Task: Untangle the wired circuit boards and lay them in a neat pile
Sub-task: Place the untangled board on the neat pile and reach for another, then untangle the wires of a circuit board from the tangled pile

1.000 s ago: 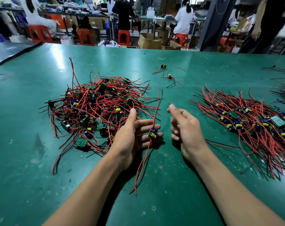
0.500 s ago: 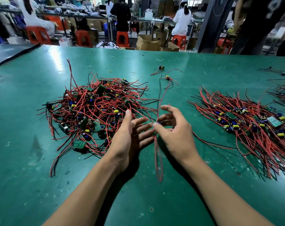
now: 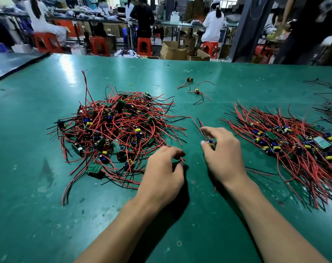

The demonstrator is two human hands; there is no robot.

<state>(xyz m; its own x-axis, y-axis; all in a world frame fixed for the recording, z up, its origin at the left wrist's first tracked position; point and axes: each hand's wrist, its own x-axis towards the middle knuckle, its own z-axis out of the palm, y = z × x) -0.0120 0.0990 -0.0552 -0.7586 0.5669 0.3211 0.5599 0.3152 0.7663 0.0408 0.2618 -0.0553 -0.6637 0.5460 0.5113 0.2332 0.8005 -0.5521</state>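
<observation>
While my forearms reach over the green desk (image 3: 28, 205), my left grip (image 3: 163, 171) is curled w/ its tips at a red wire end (image 3: 182, 160); can't tell if it's pinched. My right grip (image 3: 224, 154) pinches one wired board (image 3: 211, 142) btwn thumb & fingers, its leads poking out ahead. The tangled heap (image 3: 115, 130) lies just left and the laid-out pile (image 3: 286, 145) just right. Two loose boards (image 3: 196, 91) sit farther back.

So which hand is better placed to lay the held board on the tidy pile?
Right. The right hand pinches the circuit board, and the neat pile lies on its side. The left hand sits by the tangled heap, further away.
</observation>
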